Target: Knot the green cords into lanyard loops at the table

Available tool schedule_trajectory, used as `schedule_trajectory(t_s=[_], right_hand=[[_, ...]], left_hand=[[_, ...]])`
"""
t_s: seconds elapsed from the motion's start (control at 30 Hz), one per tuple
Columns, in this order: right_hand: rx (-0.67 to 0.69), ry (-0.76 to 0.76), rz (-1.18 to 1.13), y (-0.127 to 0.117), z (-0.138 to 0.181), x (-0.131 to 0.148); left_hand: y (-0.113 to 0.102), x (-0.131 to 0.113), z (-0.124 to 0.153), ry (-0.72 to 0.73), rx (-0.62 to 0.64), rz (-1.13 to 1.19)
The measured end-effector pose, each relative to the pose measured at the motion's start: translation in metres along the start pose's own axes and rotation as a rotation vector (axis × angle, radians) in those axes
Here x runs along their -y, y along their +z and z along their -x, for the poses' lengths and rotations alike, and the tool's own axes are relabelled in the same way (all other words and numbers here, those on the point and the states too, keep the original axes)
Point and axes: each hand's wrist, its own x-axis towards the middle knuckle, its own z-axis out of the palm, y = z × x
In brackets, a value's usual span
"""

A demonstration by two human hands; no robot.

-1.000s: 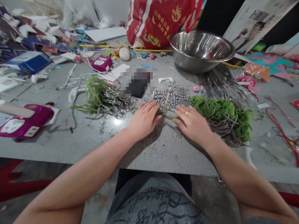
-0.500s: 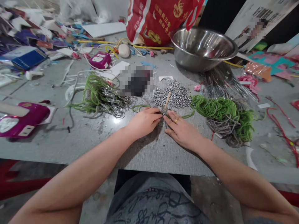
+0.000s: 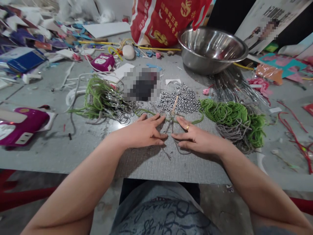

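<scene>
My left hand (image 3: 144,132) and my right hand (image 3: 195,138) lie on the grey table (image 3: 151,163), fingertips facing each other. Between them a thin grey cord (image 3: 171,125) and a green cord (image 3: 146,112) are knotted around a small wooden stick (image 3: 175,103). Each hand pinches the cords with thumb and forefinger, the other fingers stretched out. My right hand wears a gold ring. Just behind the stick lies a patch of several small silver rings (image 3: 183,99).
A heap of green and grey cords (image 3: 234,120) lies to the right, a bundle of green cords with metal clasps (image 3: 105,101) to the left. Behind stand a steel bowl (image 3: 211,49), a red bag (image 3: 166,19), purple devices (image 3: 22,125) and paper scraps.
Both hands have drawn back toward me from the stick and silver rings, pulling the cords along. Fingers that were bunched at the knot now lie stretched, tips facing.
</scene>
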Motion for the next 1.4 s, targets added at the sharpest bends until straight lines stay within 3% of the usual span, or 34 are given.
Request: schedule_trajectory(t_s=[0.27,0.37,0.5,0.57,0.7,0.97,1.4], right_hand=[[-0.088,-0.05,0.021,0.001,0.002,-0.005],[-0.256,-0.055,0.029,0.004,-0.002,-0.007],[-0.586,0.051,0.03,0.011,-0.014,-0.009],[-0.684,0.058,0.081,0.015,-0.023,-0.01],[-0.718,0.022,0.197,0.019,-0.036,-0.012],[-0.624,0.086,0.306,0.013,-0.034,-0.014],[-0.579,0.229,0.361,0.011,-0.028,-0.003]], left_hand=[[0.0,0.0,0.002,0.055,-0.08,-0.02],[0.004,0.003,-0.006,0.008,-0.265,0.039],[0.015,0.007,-0.026,-0.2,-0.628,0.091],[0.02,0.008,-0.035,-0.18,-0.679,0.008],[0.025,0.006,-0.047,-0.173,-0.627,-0.09],[0.025,0.001,-0.046,-0.172,-0.561,-0.194],[0.027,-0.005,-0.044,-0.251,-0.59,-0.159]])
